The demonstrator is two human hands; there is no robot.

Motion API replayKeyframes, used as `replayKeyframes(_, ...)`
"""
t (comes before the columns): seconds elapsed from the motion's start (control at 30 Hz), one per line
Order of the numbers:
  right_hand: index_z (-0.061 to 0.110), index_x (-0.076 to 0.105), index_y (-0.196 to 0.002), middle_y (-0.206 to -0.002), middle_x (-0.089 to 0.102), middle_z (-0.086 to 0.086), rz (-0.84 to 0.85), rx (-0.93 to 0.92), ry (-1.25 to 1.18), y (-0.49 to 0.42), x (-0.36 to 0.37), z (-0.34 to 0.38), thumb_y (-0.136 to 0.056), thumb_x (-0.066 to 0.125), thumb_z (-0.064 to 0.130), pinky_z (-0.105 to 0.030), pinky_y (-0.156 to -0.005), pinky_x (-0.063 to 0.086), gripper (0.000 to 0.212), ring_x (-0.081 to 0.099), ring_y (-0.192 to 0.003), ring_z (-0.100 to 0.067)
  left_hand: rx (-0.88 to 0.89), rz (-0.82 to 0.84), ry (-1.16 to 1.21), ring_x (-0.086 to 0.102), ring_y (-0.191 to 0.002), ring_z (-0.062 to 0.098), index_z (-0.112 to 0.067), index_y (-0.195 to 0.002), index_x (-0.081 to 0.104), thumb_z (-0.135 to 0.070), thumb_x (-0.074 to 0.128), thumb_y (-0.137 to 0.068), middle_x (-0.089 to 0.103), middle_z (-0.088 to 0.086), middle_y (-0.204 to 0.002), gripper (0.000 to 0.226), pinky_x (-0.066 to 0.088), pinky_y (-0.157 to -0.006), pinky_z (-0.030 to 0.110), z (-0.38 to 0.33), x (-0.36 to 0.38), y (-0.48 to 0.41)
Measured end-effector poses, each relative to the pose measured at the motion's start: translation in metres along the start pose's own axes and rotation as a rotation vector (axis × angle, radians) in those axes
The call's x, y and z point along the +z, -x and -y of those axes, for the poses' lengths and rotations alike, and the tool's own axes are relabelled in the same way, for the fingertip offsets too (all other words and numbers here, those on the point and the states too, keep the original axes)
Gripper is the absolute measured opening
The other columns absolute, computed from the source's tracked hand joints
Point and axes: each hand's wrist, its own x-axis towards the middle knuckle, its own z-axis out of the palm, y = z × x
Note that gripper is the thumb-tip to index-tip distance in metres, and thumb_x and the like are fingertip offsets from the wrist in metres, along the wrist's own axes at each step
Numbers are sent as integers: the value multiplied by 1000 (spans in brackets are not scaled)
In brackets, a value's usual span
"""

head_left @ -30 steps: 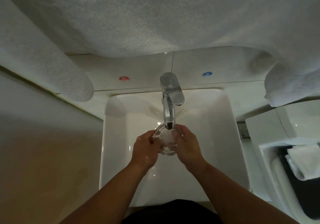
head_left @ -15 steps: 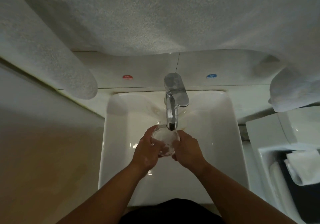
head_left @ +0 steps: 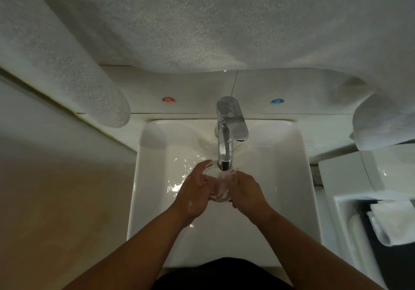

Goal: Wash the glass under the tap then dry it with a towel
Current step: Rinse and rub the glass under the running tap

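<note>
A clear glass (head_left: 219, 183) lies tilted between both hands under the spout of the chrome tap (head_left: 226, 132), over the white sink (head_left: 280, 177). Water runs onto it and splashes in the basin. My left hand (head_left: 194, 194) grips the glass from the left, fingers curled round its rim and side. My right hand (head_left: 246, 188) grips it from the right. A white towel (head_left: 202, 20) hangs above, filling the top of the view, with ends drooping at left and right.
Red (head_left: 168, 100) and blue (head_left: 276, 101) stickers mark the ledge behind the tap. A white toilet (head_left: 343, 177) stands to the right, with a folded white cloth (head_left: 397, 222) beside it. A beige wall runs along the left.
The glass has turned in my hands, now lying more on its side, and my hands have shifted slightly round it. Water ripples show on the basin's left.
</note>
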Motion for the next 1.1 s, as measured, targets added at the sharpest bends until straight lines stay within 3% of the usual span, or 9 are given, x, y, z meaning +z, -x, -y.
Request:
replayKeyframes(0.1, 32, 72, -107, -96, 78, 10, 160, -72, -93, 0, -1, -3, -87, 67, 58, -29, -81, 62, 33, 74, -83, -4, -27, -46, 117, 75, -105, 23, -37, -130, 61, -12, 63, -98, 75, 0, -117, 41, 63, -90, 50, 0, 4, 2)
replayKeyframes(0.23, 20, 70, -87, -68, 70, 5, 30, -24, 94, -1, -6, 0, -102, 48, 45, -27, -61, 54, 37, 65, -54, -3, -12, -82, 19, 77, -99, 21, -36, -121, 67, -14, 55, -102, 77, -2, -111, 31, 62, -91, 52, 3, 5, 3)
replayKeyframes(0.4, 14, 59, -94, -74, 64, 3, -58, -45, -1, 11, 6, 12, -108, 41, 31, -21, -51, 47, 28, 60, -57, -10, -4, -272, -367, 71, -96, 25, -17, -110, 72, -36, 51, -102, 76, 4, -103, 29, 58, -89, 46, -1, 6, -3)
replayKeyframes(0.5, 11, 59, -109, -82, 69, -8, -34, 10, -271, 16, 7, 14, -109, 42, 32, -23, -46, 52, 27, 64, -49, -13, -7, -381, -271, 71, -86, 16, -16, -112, 73, -35, 52, -103, 77, 2, -99, 29, 57, -72, 28, -2, 13, -1)
replayKeyframes(0.6, 20, 58, -124, -99, 74, -2, 4, -44, -461, 22, 7, 15, -105, 51, 38, -32, -62, 65, 27, 76, -72, -14, 80, -298, -91, 70, -89, -4, -29, -126, 64, -17, 57, -102, 72, -15, -107, 27, 52, -67, 7, -7, 21, 7)
replayKeyframes(0.67, 27, 59, -122, -93, 75, -1, 9, -52, -413, 23, 6, 14, -104, 52, 41, -40, -63, 66, 23, 76, -71, -17, 88, -252, -124, 71, -88, 2, -30, -129, 60, -14, 54, -102, 72, -12, -105, 32, 55, -69, 10, -4, 18, 6)
replayKeyframes(0.8, 28, 61, -112, -77, 67, 9, -105, -108, -6, 10, -1, 9, -108, 38, 35, -41, -64, 64, 25, 69, -62, -14, 4, -170, -283, 67, -66, 17, -23, -123, 64, -19, 49, -102, 70, -2, -75, 26, 63, -75, 45, -2, 10, 0)
replayKeyframes(1.0, 15, 63, -105, -77, 73, -14, -83, 95, -365, 22, 15, 15, -109, 39, 32, -29, -43, 53, 29, 66, -48, -20, 36, -356, -157, 70, -92, 19, -23, -125, 62, -14, 51, -100, 72, -4, -101, 29, 59, -80, 37, 3, 21, 15)
replayKeyframes(1.1, 17, 65, -107, -82, 73, -5, -104, 2, -83, 16, 9, 6, -108, 39, 26, -22, -49, 52, 27, 68, -56, -16, 39, -236, -157, 72, -77, 17, -28, -133, 57, -9, 45, -102, 74, 2, -92, 38, 59, -63, 29, 8, 18, 19)
